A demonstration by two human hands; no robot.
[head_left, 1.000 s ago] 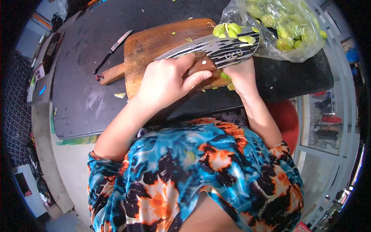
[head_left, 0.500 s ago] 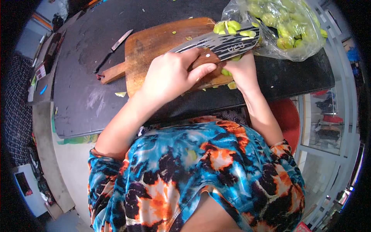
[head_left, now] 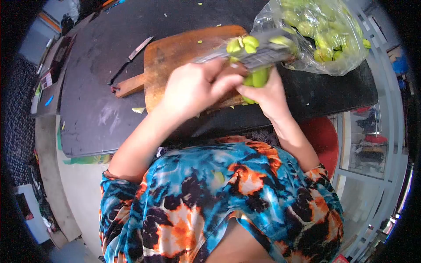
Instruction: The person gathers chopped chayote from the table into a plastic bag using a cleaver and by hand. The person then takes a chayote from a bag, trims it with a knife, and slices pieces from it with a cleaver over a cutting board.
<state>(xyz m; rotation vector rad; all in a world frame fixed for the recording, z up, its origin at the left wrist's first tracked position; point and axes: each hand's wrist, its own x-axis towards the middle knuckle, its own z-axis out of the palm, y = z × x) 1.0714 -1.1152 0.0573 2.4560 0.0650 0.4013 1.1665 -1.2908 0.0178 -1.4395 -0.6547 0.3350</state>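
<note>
My left hand (head_left: 190, 87) is closed round the wooden handle of a cleaver (head_left: 268, 57), whose broad dark-patterned blade is smeared by motion. Cut green pieces (head_left: 249, 44) lie on or against the blade. Below it, my right hand (head_left: 271, 94) grips a green fruit (head_left: 259, 78), its exact kind unclear. Under both hands is a wooden cutting board (head_left: 169, 52) with a handle at its left end. The blade hides part of my right fingers.
A small knife (head_left: 131, 58) with a dark handle lies left of the board on the black table (head_left: 96, 83). A clear plastic bag (head_left: 346, 57) of green fruit sits at the right. Peel scraps (head_left: 138, 110) are scattered about. A red stool (head_left: 325, 136) stands below the table edge.
The cleaver has shifted and its blade is now blurred. My right hand has moved slightly down and left, exposing more of the green fruit. Green pieces appear farther left along the blade.
</note>
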